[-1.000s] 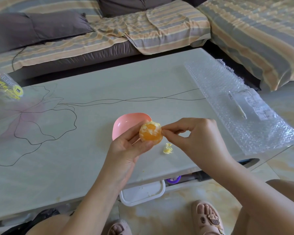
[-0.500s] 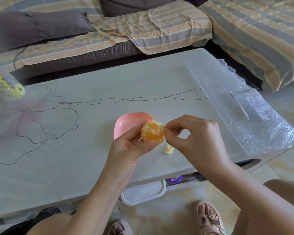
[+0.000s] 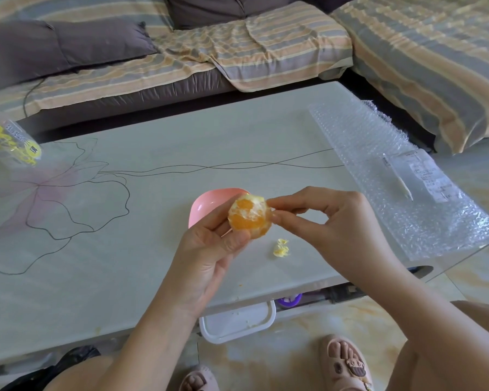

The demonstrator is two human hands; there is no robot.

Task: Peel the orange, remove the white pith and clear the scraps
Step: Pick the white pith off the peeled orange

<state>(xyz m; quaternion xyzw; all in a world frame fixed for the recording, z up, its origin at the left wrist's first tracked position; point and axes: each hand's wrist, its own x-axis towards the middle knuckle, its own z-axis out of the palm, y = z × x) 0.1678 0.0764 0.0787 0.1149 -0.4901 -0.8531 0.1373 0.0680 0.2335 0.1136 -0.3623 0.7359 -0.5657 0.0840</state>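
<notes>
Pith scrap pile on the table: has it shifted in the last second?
No. The pith scraps keep the same offset from the pink bowl, to its right and nearer the table's front edge.

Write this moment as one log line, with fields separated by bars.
left hand: holds orange | right hand: pinches pith on orange | scraps: on table | bowl: behind orange

A wide stretch of bare table (image 3: 119, 266) is seen to the left of the pink bowl (image 3: 209, 200). The right side is covered by bubble wrap (image 3: 378, 170). A small heap of scraps (image 3: 281, 247) is left between the two. The far left corner is taken up by a plastic bag (image 3: 9, 148). The near side of the bowl is blocked by the left hand (image 3: 206, 249) and the orange (image 3: 250, 215) held in it.
</notes>
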